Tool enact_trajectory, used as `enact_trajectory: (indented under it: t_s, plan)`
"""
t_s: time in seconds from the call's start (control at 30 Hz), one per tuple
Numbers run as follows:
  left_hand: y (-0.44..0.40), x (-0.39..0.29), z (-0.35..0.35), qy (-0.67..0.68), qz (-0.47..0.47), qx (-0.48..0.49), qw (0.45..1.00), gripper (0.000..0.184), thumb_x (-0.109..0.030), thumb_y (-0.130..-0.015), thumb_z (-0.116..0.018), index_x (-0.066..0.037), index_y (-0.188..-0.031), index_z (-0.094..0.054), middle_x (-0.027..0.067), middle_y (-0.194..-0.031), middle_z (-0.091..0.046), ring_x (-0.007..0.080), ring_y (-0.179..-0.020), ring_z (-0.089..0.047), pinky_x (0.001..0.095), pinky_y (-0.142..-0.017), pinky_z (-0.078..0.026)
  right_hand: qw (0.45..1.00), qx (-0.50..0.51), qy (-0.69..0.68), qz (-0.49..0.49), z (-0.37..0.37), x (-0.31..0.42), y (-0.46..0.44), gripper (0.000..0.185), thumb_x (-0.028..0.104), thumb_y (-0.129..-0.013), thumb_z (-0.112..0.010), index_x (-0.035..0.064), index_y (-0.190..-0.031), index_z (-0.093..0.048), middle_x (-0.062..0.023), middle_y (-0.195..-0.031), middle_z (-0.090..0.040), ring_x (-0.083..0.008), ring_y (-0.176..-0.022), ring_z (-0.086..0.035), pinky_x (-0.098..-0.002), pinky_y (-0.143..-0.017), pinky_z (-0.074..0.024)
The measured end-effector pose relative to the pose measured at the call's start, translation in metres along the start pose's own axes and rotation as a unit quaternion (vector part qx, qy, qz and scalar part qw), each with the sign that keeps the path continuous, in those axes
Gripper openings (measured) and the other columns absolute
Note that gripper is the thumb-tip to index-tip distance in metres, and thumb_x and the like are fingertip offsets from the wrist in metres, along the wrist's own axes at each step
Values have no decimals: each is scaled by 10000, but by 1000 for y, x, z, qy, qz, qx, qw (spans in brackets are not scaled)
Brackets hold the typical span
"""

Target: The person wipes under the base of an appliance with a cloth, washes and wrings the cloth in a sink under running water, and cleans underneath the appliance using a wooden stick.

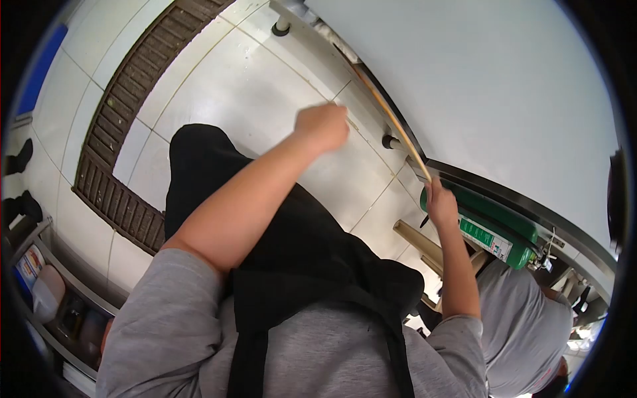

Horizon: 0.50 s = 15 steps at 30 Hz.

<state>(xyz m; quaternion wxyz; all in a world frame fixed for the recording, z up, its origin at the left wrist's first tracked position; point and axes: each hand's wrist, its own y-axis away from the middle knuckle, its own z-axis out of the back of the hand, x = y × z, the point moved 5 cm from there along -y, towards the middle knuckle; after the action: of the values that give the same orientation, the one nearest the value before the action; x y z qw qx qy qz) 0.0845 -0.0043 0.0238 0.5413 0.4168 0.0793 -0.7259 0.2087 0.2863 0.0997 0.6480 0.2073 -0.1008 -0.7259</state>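
My right hand (441, 202) is wrapped round the near end of a long, thin wooden stick (391, 116). The stick slants up and left along the edge of the white-topped table (491, 79); its far end reaches the table's far corner, where I cannot make out what it meets. Over the tiled floor, my left hand (322, 127) is closed in a slightly blurred fist, apart from the stick, with nothing visible sticking out of it. Just beyond my right hand, a green cylinder (481, 222) with a printed label lies beneath the table edge.
A brown slatted drain grate (119, 126) curves across the white tiles (225, 86). Table feet (281, 28) stand on the floor. At lower left is a metal-framed shelf (79, 278) holding containers. Another person in a grey shirt (524, 318) is low at the right, near a beige stool-like piece (418, 242).
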Motion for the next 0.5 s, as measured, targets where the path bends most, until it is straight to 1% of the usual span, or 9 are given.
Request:
enact_trajectory:
  t_s: [0.03, 0.07, 0.13, 0.17, 0.23, 0.33, 0.37, 0.43, 0.5]
  plan:
    - [-19, 17, 3, 109, 59, -71, 990, 295, -240, -814, -536, -129, -1076, -613, 69, -1012, -628, 264, -951, -595, 383, -803, -472, 1000, 3, -2, -20, -5, -5, 21, 260, 314, -940, -412, 56, -959, -441, -246, -639, -574, -440, -628, -577, -530, -547, -460]
    - [-37, 26, 17, 162, 80, -118, 976, 300, -248, -815, -566, -118, -1082, -610, 92, -995, -614, 267, -903, -596, 373, -786, -471, 999, 14, -14, -42, -9, -6, 44, 259, 311, -938, -418, 54, -943, -449, -250, -642, -573, -441, -630, -576, -531, -553, -459]
    - [-72, 45, 43, 134, 100, -287, 943, 375, -277, -815, -585, -115, -1152, -564, 143, -1028, -555, 287, -937, -558, 383, -787, -466, 995, 11, -59, -76, -23, -4, 89, 261, 305, -935, -429, 48, -902, -463, -255, -646, -571, -442, -637, -575, -530, -568, -459]
    - [-86, 48, 54, 135, 123, -299, 937, 430, -295, -814, -596, -128, -1206, -529, 133, -1081, -518, 291, -975, -542, 396, -809, -461, 992, -3, -91, -90, -32, -3, 109, 266, 301, -934, -435, 43, -878, -468, -256, -647, -570, -442, -642, -574, -529, -576, -459]
    - [-108, 47, 61, 48, 141, -318, 936, 395, -315, -802, -624, -133, -1151, -582, 120, -1077, -504, 291, -1008, -527, 405, -825, -458, 976, 56, -136, -159, -44, -1, 139, 272, 293, -931, -449, 34, -850, -475, -251, -650, -566, -444, -654, -568, -526, -583, -445]
    - [-125, 42, 60, -16, 140, -300, 943, 340, -337, -782, -657, -133, -1054, -644, 122, -1100, -485, 291, -1019, -509, 397, -823, -452, 952, 68, -235, -187, -61, 3, 165, 266, 289, -930, -459, 33, -860, -471, -249, -649, -560, -451, -660, -559, -522, -577, -429]
    - [-127, 42, 58, -20, 132, -298, 945, 340, -337, -782, -657, -133, -1054, -644, 122, -1100, -485, 291, -1019, -509, 397, -823, -452, 949, 66, -240, -193, -64, 3, 170, 266, 289, -930, -459, 33, -860, -471, -249, -649, -560, -451, -660, -559, -522, -577, -429]
    - [-124, 46, 55, 73, 78, -368, 924, 304, -354, -763, -684, -125, -963, -676, 139, -1111, -471, 291, -1011, -492, 379, -830, -440, 946, 83, -248, -190, -64, 9, 180, 258, 282, -928, -468, 34, -859, -467, -252, -648, -553, -460, -662, -548, -521, -570, -415]
    - [-109, 42, 44, 58, 44, -383, 921, 296, -322, -772, -681, -102, -968, -664, 100, -1096, -467, 266, -1019, -473, 365, -824, -439, 942, 71, -267, -192, -63, 8, 185, 262, 250, -933, -468, 12, -824, -446, -246, -633, -524, -468, -670, -518, -490, -559, -393]
